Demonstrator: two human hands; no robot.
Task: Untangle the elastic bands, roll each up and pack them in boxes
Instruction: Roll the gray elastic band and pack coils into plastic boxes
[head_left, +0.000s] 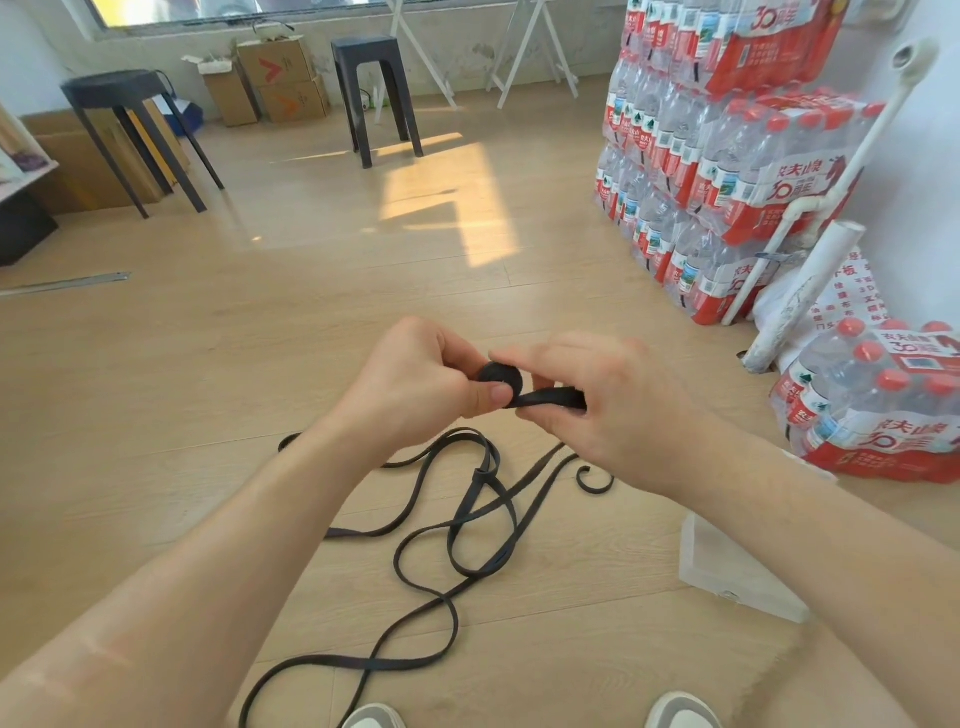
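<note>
The fingers (491, 397) of the left hand (415, 384) are curled tight, thumb pressed against a small black coil (496, 378) of elastic band, pinching it from the left; the right hand (608, 410) closes its fingers (524, 358) over the top of the same coil and grips the flat strip (553, 399) that leads off it to the right, so both hands are clamped on the band at chest height above the floor; the coil sits between the two hands, touching both. Below them the rest of the elastic band (457, 525) trails in loose black loops across the wooden floor (208, 364), crossing over itself with one small knot (480, 474) near the middle, and one free curled end (592, 480) lies just under the right wrist. A clear plastic box (727, 566) rests on the floor beside the right forearm, apart from the loops; two shoe tips (374, 717) show at the bottom edge. Further off, shrink-wrapped packs of water bottles (727, 171) stand stacked against the right wall; two dark stools (379, 93) and some cardboard boxes (275, 78) stand by the far wall.
</note>
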